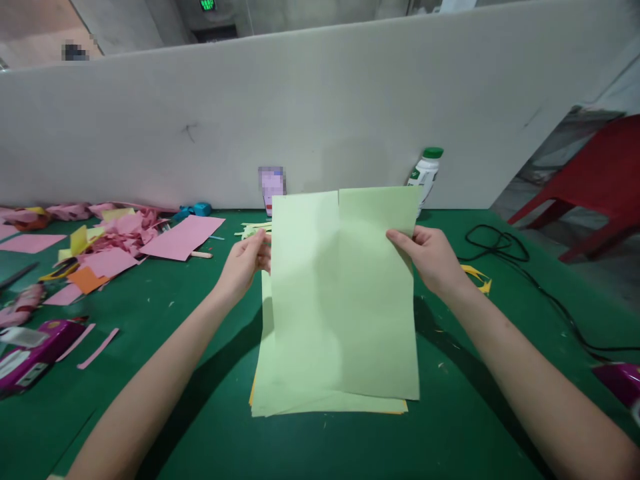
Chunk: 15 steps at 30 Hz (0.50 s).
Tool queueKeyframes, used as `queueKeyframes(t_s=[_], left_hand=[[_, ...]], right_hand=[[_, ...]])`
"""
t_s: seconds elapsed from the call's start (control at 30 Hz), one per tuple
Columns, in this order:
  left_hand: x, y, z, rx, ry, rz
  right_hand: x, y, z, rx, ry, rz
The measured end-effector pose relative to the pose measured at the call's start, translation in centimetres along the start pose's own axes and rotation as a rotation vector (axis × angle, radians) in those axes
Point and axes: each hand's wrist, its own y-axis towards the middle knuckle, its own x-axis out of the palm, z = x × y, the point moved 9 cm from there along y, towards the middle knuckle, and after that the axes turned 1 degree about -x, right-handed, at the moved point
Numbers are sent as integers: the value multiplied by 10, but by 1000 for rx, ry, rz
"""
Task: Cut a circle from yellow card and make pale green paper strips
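A pale green paper sheet (305, 293) stands raised in front of me, with a vertical line down its middle and a small notch at its top edge. My right hand (430, 257) pinches its right edge, thumb in front. At the left edge, the curled fingers of my left hand (247, 260) close on the paper, their tips partly hidden behind it. Whether this is one creased sheet or two overlapping ones, I cannot tell. Below it lie more green sheets (300, 405), with a yellow-orange edge (251, 393) peeking out underneath.
Pink paper scraps (135, 230) and scissors (63, 270) lie at the left, near a purple packet (43, 353). Against the white partition (320, 100) stand a phone (273, 190) and a white bottle (425, 170). A black cable (545, 293) runs along the right; a red chair (590, 173) stands beyond.
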Motion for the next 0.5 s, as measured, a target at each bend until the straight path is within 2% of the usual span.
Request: queueKeyframes(t_s=[0.27,0.5], left_hand=[[-1,11,-27,-57,-143,-77],[-11,5,-21,5,-209,118]], right_hand=[[8,-6,-5,-60,-24,-48],[15,-10,-8,-58,15,-67]])
